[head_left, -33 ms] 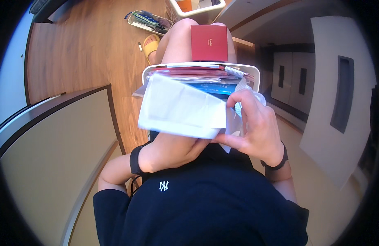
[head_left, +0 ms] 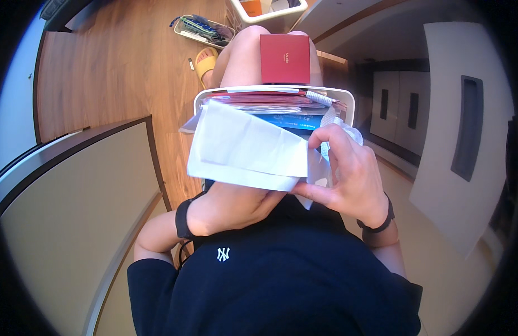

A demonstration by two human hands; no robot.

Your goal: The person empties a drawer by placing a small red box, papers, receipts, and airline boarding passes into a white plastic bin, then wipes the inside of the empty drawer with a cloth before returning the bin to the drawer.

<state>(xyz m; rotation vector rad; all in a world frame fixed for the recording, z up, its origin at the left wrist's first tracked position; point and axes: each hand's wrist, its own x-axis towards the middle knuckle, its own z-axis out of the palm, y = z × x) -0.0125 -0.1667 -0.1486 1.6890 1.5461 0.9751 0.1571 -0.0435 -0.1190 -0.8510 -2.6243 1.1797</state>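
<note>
Folded white paper sheets are held in front of my body, over the near side of a white bin on my lap. My left hand grips their lower edge from beneath, with most of its fingers hidden under the paper. At the right end of the sheets, my right hand pinches the edge with its thumb below and bent index finger above. Behind the paper, the bin holds a stack of red and white papers, a blue printed packet and crumpled white wrapping.
A closed red box rests on my knees beyond the bin. Farther off on the wooden floor are a small basket of cords and another white bin. A cream panel stands at left, grey cabinet doors at right.
</note>
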